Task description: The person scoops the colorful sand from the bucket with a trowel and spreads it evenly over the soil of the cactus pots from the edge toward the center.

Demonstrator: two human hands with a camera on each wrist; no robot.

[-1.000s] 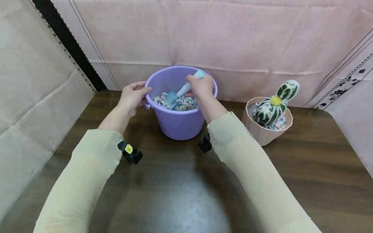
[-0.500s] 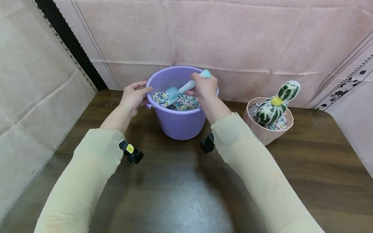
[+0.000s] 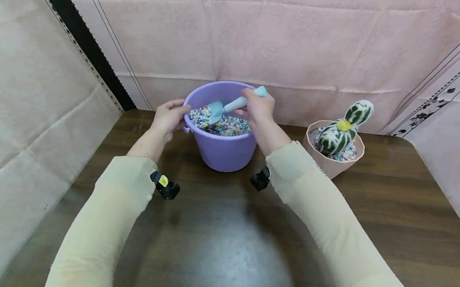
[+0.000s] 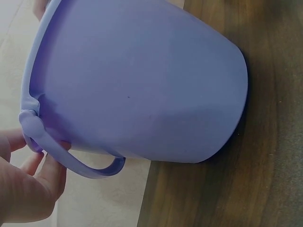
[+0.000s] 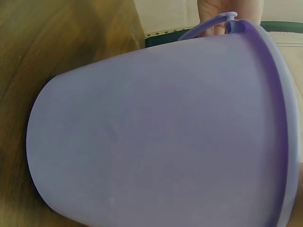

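Because the pale pink cloth backdrop [image 3: 287, 50] closes off the rear of the dark brown, wood-grain table [image 3: 150, 264], rearward clearance is small. A purple, round plastic bucket [image 3: 226, 152] stands upright near that edge; an off-centre push on its rim could tip it. To its right — well apart — stands a pale pink, faceted pot [image 3: 321, 161] bearing a green-and-white, cactus-shaped plant [image 3: 332, 140]; the cream right sleeve [image 3: 318, 204] passes close by, so a wide swing could knock the pot. The left hand [image 3: 169, 120] pinches the bucket rim; a slack hold could let the bucket shift. The right hand [image 3: 260, 106] grips a light blue, spade-shaped trowel [image 3: 235, 104], its blade inside the bucket. Caution: a rolled wrist or rim strike could spill the small, multicoloured beads [image 3: 200, 117] heaped at the blade — scattering them across the table.
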